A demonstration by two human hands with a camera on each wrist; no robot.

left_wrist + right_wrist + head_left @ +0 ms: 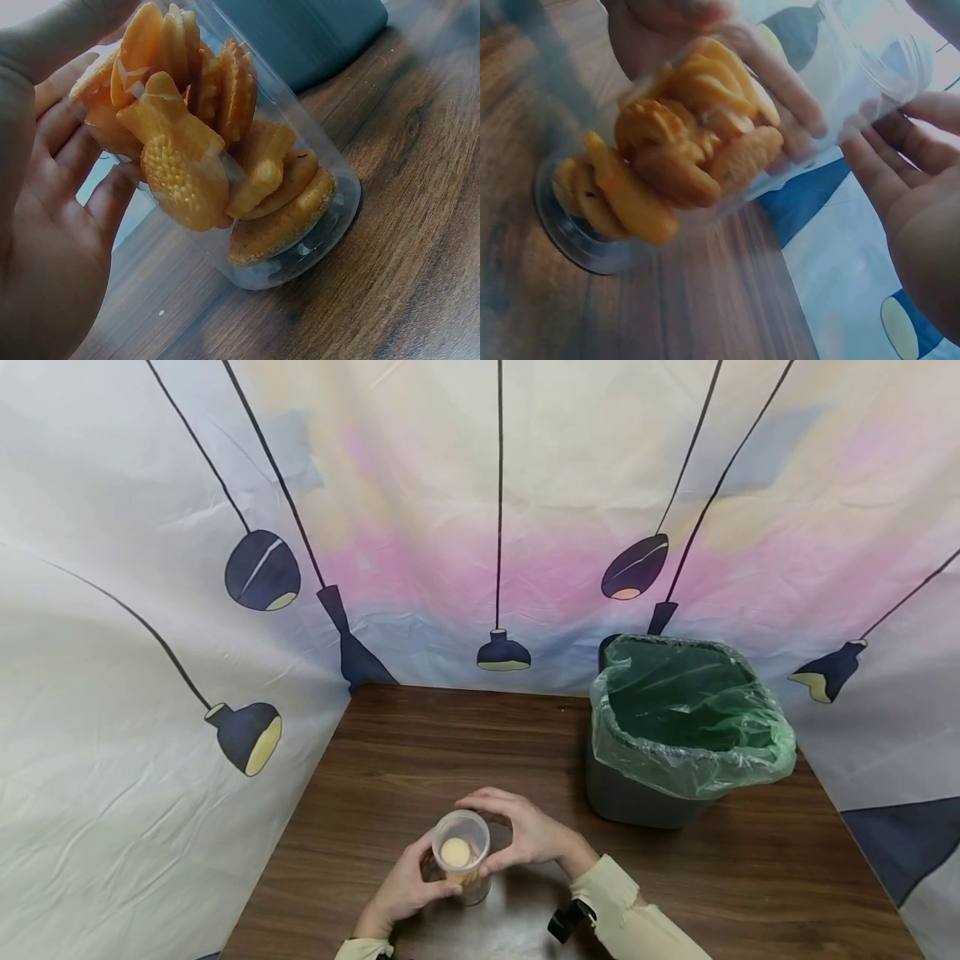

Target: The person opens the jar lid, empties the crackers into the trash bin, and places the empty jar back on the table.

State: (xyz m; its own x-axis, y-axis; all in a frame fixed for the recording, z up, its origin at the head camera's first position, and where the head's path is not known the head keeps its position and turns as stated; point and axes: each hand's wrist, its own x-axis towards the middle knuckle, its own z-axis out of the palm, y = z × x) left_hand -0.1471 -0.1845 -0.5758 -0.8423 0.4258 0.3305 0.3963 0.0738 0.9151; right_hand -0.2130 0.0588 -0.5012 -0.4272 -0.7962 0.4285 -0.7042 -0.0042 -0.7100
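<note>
So from where I'm standing, the person has a clear plastic jar (462, 857) caught right between both hands. Left hand (407, 883) is curled round its side, thumb along the near face, so that's a proper hold. Right hand (528, 831) is spread wider: thumb near the rim on its own side, fingertips arching to the far edge, a gap between palm and plastic. Inside, level with the left fingers, sits a pile of golden snacks (184, 180) (one's totally fish-shaped, love it). The base is down by the table (390, 752) below the left hand, though I can't tell if it's touching. Bin (630, 800) with a green bag stands beyond the right hand, well apart.

My read: this step is a two-handed steadying, with the right hand working at the rim. Next move calls for a firm left hold and light right fingers. Can't tell if anything clear covers the mouth.
</note>
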